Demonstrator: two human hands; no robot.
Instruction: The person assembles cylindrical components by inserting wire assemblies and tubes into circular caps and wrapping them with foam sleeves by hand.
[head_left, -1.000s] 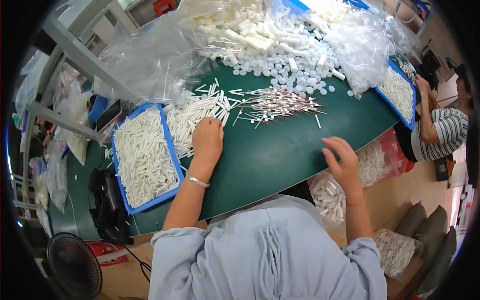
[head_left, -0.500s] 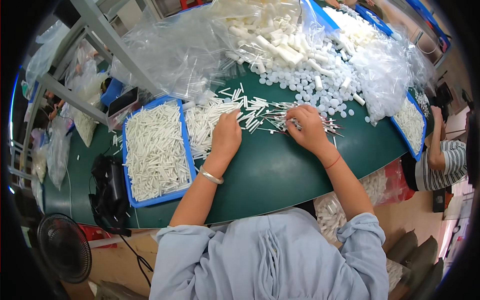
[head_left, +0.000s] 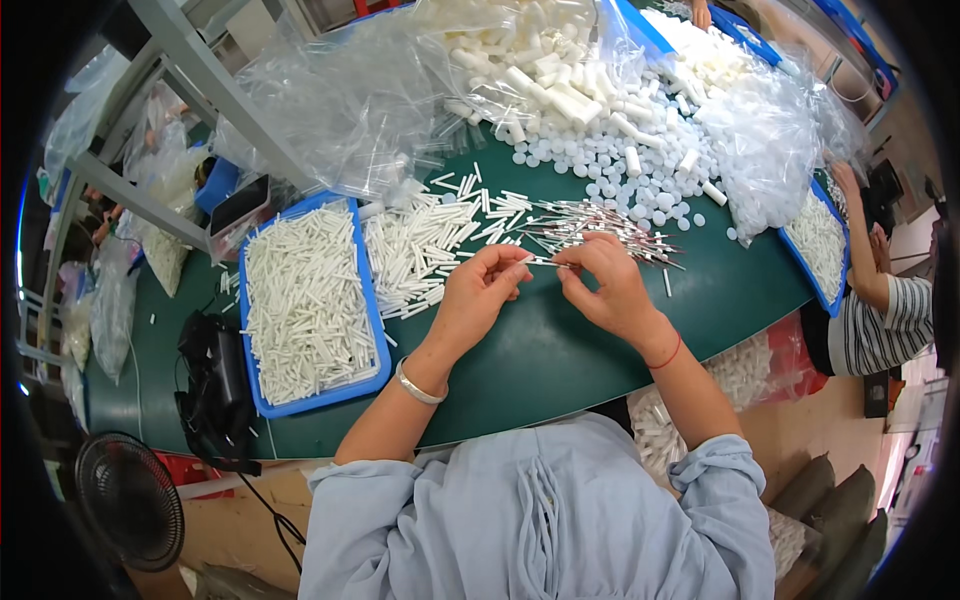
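My left hand [head_left: 482, 300], a bracelet on its wrist, pinches a small white tube [head_left: 530, 260] between thumb and fingertips. Facing it, my right hand [head_left: 612, 290] pinches the end of a thin stick [head_left: 553, 264] that lines up with the tube. Whether the stick's tip is inside the tube is too small to tell. Just beyond my right hand lies a pile of thin sticks [head_left: 605, 222] with reddish and silvery parts. Loose white tubes [head_left: 415, 245] are heaped beyond my left hand, beside a blue tray [head_left: 384, 375] filled with more of them.
Translucent round caps [head_left: 655, 190] and thick white cylinders [head_left: 570, 100] cover the far table. Clear plastic bags [head_left: 330, 110] lie at the back left, near a grey metal frame [head_left: 210, 85]. Another person in a striped shirt [head_left: 900, 325] sits at right by a second blue tray [head_left: 838, 305].
Both hands have drawn back from the piles toward me and come together. The left now shows a white tube, the right a thin stick, held end to end.
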